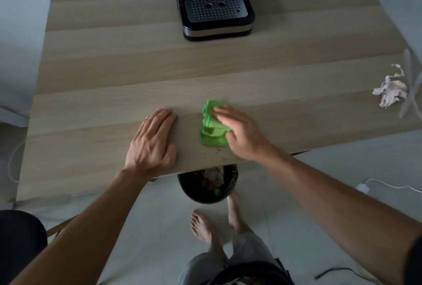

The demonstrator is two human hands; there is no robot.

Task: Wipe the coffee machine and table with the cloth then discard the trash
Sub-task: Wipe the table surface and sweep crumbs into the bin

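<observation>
Green cloth [212,137] near table [114,68] edge

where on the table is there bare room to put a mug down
Bare: the wide middle of the table, between coffee machine and cloth; the far-left corner beside the machine; the stretch from right hand to tissue. Crowded: the front edge, with the left hand flat, the right hand pressing the cloth, and crumbs.
</observation>
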